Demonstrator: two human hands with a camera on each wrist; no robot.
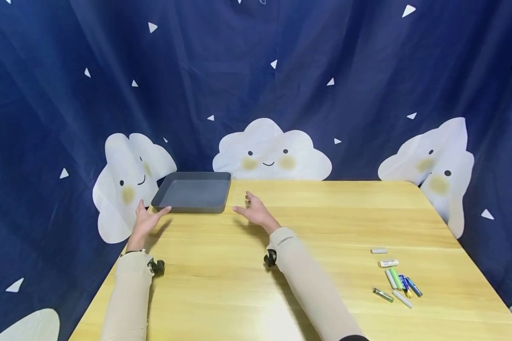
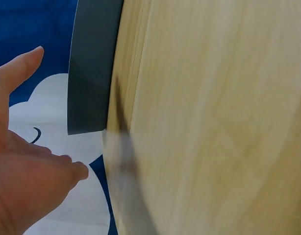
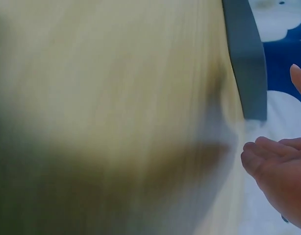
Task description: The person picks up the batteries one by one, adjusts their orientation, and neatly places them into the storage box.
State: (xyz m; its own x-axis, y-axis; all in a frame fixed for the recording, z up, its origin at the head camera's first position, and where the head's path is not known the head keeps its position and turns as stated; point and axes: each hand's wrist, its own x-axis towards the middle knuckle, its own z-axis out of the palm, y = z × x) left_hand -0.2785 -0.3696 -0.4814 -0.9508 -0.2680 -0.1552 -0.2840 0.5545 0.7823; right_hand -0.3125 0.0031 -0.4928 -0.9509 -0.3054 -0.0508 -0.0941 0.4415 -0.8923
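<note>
A dark grey rectangular tray (image 1: 196, 192) with low walls lies at the far left corner of the wooden table. My left hand (image 1: 144, 221) is at its near left corner, thumb and fingers spread apart, the thumb overlapping the near wall in the head view. Off the tray's right side, my right hand (image 1: 256, 212) has its thumb and fingers parted and holds nothing. In the left wrist view the tray's outer wall (image 2: 91, 68) stands beyond the spread left hand (image 2: 37, 176). The right wrist view shows the tray's wall (image 3: 248, 63) past the right fingers (image 3: 261, 154).
Several batteries lie at the table's right: a white one (image 1: 388, 263), a green one (image 1: 396, 278), blue ones (image 1: 414, 287) and a dark green one (image 1: 383, 295). A dark blue curtain (image 1: 239, 85) with cloud prints hangs right behind the table (image 1: 307, 222).
</note>
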